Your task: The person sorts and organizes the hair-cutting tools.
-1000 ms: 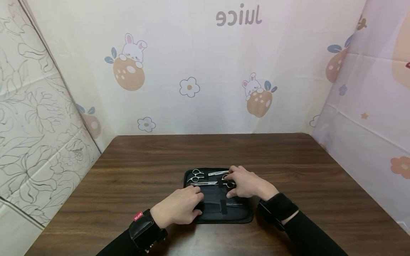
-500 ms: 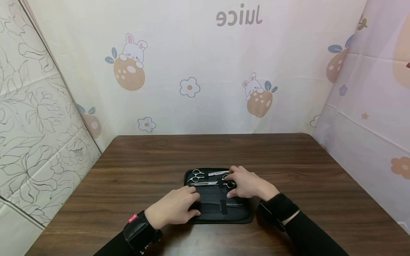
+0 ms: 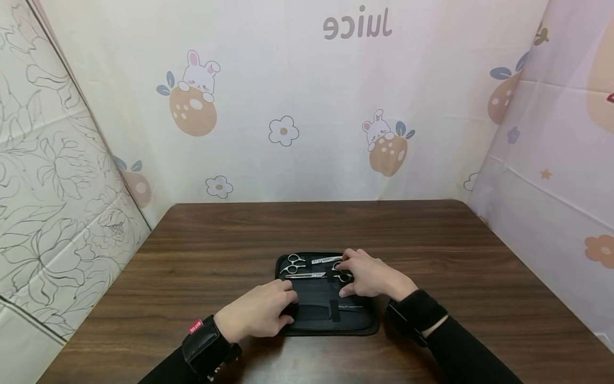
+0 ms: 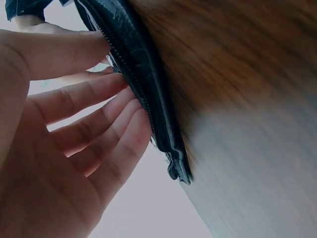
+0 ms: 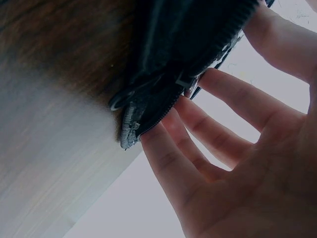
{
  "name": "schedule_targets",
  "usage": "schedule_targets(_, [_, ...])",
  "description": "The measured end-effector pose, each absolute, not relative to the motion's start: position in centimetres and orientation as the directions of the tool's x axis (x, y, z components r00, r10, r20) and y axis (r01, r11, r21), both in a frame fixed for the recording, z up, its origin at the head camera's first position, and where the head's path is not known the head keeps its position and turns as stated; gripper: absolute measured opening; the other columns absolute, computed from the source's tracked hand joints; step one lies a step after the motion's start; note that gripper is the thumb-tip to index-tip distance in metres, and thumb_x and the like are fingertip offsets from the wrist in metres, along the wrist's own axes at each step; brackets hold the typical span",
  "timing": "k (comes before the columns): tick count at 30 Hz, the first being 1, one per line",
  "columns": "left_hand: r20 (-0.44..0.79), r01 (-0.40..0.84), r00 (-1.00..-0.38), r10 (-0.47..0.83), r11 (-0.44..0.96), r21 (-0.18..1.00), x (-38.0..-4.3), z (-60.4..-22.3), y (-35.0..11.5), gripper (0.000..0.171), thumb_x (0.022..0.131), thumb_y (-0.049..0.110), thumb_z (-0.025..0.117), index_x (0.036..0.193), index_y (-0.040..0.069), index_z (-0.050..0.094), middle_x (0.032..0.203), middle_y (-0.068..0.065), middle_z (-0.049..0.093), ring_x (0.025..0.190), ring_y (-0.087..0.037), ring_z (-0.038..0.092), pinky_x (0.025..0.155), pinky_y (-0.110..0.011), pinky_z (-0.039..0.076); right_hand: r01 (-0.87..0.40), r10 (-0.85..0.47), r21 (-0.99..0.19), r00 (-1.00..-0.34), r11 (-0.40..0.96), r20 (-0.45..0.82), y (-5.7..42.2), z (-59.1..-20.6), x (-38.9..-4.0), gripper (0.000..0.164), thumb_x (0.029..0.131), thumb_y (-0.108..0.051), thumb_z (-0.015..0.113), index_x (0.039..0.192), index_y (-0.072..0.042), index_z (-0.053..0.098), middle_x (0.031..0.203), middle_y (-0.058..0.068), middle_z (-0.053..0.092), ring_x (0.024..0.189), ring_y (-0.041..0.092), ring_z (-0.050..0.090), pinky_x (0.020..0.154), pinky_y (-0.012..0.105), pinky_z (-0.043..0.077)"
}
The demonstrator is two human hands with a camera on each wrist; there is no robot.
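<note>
A flat black zip case (image 3: 314, 293) lies spread on the wooden table, with two pairs of silver scissors in its upper half. One pair (image 3: 293, 264) has its finger rings to the left; the other pair (image 3: 306, 276) points its blades left. A dark comb (image 3: 310, 309) sits lower, under a strap. My left hand (image 3: 259, 312) rests at the case's left edge, its loosely bent fingertips touching the zipped side (image 4: 131, 74). My right hand (image 3: 371, 274) lies over the right side, partly covering the scissors, with relaxed fingers (image 5: 168, 158) touching the zipped edge near a zip pull (image 5: 124, 96).
Brown wood-grain table (image 3: 216, 240) surrounds the case. A pale printed curtain (image 3: 288, 80) hangs behind the far edge, with further cloth (image 3: 542, 160) along the right. A white flower-patterned panel (image 3: 57, 160) stands at the left.
My left hand has slid a little to the left along the case, uncovering more of its lower left part. The right hand and the case have stayed in place.
</note>
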State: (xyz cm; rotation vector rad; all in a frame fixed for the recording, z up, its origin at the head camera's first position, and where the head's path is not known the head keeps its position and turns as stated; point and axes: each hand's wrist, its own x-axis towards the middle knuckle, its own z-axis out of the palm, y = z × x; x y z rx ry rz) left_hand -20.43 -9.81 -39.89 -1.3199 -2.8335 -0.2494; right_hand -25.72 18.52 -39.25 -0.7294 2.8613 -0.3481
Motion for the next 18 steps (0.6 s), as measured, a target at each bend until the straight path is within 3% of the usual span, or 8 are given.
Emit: schedule_targets(18, [0.088,0.748,-0.662,0.744,0.649,0.141,-20.50,-39.87,-9.60,0.018,0.088,0.023,0.080,0.101,0.014,0.071,0.088,0.010,0.047,0.079,-0.007,0.045,0.066,-0.024,0.046,-0.440,-0.482,-0.272,-0.869,0.856,-0.112,18.45,-39.18,-25.68,0.053,0.085,-0.032,0.084,0.132,-0.014,0.069,0.128,0.001,0.053,0.114,0.023,0.048,0.081,0.050,0.047])
